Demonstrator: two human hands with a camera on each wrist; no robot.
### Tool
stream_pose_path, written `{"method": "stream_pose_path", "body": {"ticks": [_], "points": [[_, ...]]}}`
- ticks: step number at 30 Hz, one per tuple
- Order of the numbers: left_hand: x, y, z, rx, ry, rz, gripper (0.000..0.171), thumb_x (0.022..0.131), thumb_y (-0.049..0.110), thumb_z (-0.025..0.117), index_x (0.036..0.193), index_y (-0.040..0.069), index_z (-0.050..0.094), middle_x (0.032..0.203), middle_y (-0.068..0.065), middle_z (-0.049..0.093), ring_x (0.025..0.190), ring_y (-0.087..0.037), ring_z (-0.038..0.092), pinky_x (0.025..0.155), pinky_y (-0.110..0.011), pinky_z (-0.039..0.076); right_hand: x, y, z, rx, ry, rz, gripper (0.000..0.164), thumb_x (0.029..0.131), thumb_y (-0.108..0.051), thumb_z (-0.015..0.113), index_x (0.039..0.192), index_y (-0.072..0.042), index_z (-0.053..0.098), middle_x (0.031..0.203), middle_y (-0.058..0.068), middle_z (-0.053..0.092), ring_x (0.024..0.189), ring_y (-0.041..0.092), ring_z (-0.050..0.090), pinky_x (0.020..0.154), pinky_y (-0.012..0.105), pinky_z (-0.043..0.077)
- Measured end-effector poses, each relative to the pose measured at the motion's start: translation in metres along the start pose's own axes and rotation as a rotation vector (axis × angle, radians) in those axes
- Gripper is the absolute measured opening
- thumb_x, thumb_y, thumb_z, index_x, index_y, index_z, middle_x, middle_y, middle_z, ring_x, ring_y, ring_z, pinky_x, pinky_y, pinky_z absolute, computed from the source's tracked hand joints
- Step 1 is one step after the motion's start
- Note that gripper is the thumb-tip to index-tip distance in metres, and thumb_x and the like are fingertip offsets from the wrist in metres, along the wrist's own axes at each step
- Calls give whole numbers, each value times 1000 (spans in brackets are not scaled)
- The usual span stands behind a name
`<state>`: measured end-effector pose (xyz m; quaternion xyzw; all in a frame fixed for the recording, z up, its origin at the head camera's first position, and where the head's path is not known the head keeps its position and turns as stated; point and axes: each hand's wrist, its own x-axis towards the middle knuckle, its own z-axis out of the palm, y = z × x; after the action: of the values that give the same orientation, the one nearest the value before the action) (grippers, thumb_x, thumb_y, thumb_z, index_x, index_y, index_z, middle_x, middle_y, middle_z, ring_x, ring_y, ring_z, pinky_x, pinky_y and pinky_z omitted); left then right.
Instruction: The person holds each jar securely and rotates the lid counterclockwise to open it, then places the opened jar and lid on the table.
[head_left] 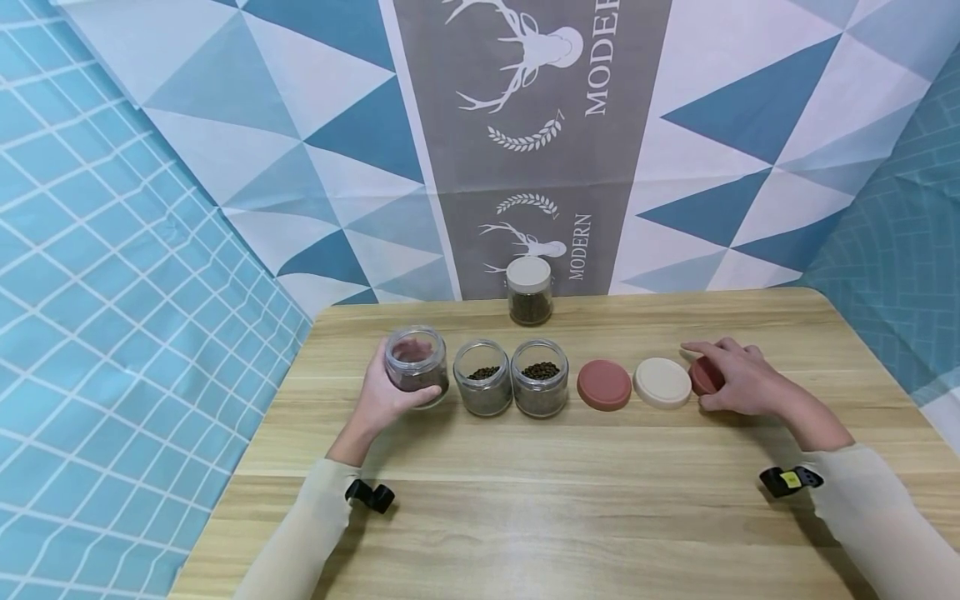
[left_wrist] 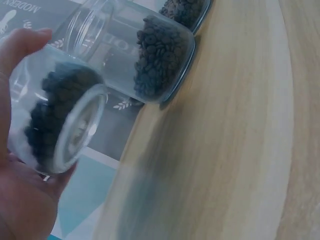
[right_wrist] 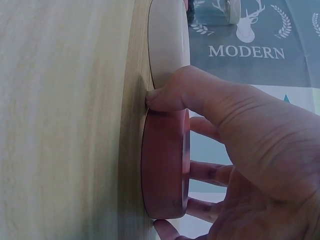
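Observation:
My left hand (head_left: 378, 400) grips an open glass jar (head_left: 420, 379) around its side, thumb in front. In the left wrist view the jar is tilted, its base lifted off the table, with dark beans (left_wrist: 62, 100) inside. Two more open glass jars stand just right of it, a middle jar (head_left: 483, 392) and a right jar (head_left: 540, 387), both partly filled with dark beans. My right hand (head_left: 746, 379) holds a red lid (right_wrist: 165, 165) lying flat on the table, thumb at one edge and fingers around the rest of its rim.
A cream lid (head_left: 662, 383) lies beside the held lid, with another red lid (head_left: 603, 385) to its left. At the back edge of the wooden table (head_left: 562, 500) stands a jar with a white lid (head_left: 528, 275). A patterned cloth (head_left: 525, 158) hangs behind.

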<state>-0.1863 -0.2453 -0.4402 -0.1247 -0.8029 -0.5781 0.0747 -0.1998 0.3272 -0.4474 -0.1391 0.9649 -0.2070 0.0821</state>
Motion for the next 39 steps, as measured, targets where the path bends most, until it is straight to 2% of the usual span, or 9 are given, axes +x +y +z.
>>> {"method": "stream_pose_path", "body": {"ticks": [5,8,12,17,20,29,36,39], "points": [[-1,-6,-2,64,-57,-49,89,79,-2,95,154,-3,46,152,-28,68,143,-38,68,112,-9,47,0,-1,0,0,-5,0,97,80,-20,93,163,-2,48,145,43,52,112,52,49,74,40,48],[-1,-11,-2,60,-89,-60,89,80,-3,95,154,-3,44,154,-28,67,148,-47,63,113,-9,47,0,-2,-1,1,-10,-1,96,80,-20,93,163,-2,48,145,43,52,112,52,49,74,40,48],[-1,-16,-1,59,-122,-71,92,80,-1,95,155,-2,42,157,-26,66,151,-47,61,117,-15,48,0,-3,-2,-1,-11,-9,96,80,-20,93,163,-2,48,145,43,52,113,52,49,74,40,48],[-2,-19,-2,76,-152,-73,95,81,2,96,157,-1,41,158,-26,66,152,-46,61,129,-42,49,0,-3,-2,-3,-11,-16,95,81,-20,92,163,-1,49,144,44,52,113,52,48,74,40,48],[-2,-20,-2,87,-164,-76,96,81,3,97,158,-2,40,159,-26,66,152,-46,61,131,-51,47,0,-3,-3,-1,-12,-15,95,81,-20,92,163,-2,49,145,44,52,113,52,48,74,40,48],[1,-22,-2,93,-199,-79,95,80,0,97,158,-3,43,161,-28,62,154,-48,57,132,-50,47,0,-3,-4,3,-12,-16,94,82,-19,91,164,-2,48,145,43,51,112,51,48,74,39,47],[-1,-26,-1,98,-201,-94,92,81,3,97,156,-3,45,158,-28,64,149,-48,61,122,-26,49,-1,-3,-3,11,-16,-6,94,82,-19,92,164,-1,48,145,43,51,112,52,47,74,40,48],[-2,-28,-1,87,-195,-91,91,80,3,97,156,-3,46,158,-29,64,149,-49,61,123,-29,49,-1,-3,-3,12,-14,-9,94,81,-19,92,163,-1,49,145,43,51,113,52,47,74,39,48]]}}
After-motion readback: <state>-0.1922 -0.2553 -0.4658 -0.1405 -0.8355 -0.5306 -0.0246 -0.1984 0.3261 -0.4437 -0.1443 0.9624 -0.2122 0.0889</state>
